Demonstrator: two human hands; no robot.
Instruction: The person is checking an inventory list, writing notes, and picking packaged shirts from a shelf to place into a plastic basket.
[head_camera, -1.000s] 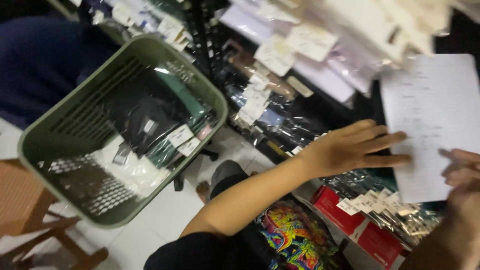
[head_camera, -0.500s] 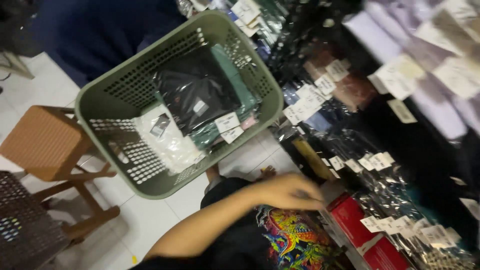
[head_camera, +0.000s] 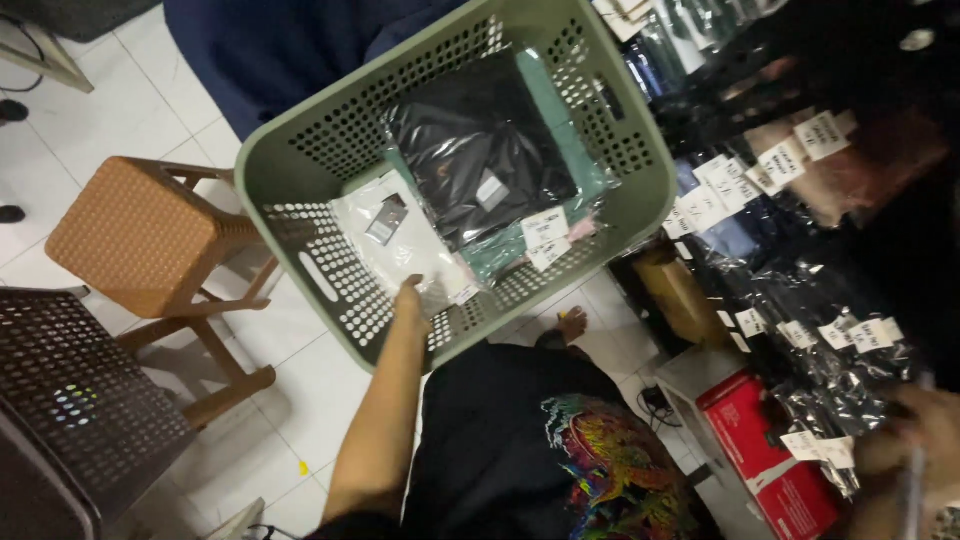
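1. Left hand (head_camera: 410, 300) grips the green basket (head_camera: 300, 190) rim at 6 o'clock; packaged garments (head_camera: 480, 160) lie inside.
2. Right hand (head_camera: 915, 440), blurred at 4 o'clock, grip unclear.
3. One-handed hold could tip the basket, spilling packets.

left hand (head_camera: 410, 303): arm outstretched, fingers curled | right hand (head_camera: 925, 432): blurred, low

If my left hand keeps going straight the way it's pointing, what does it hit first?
Most likely the white bagged garment lying in the green basket. The left hand sits at the basket's near rim, pointing in over it; depth is unclear, so it may already be touching that bag.
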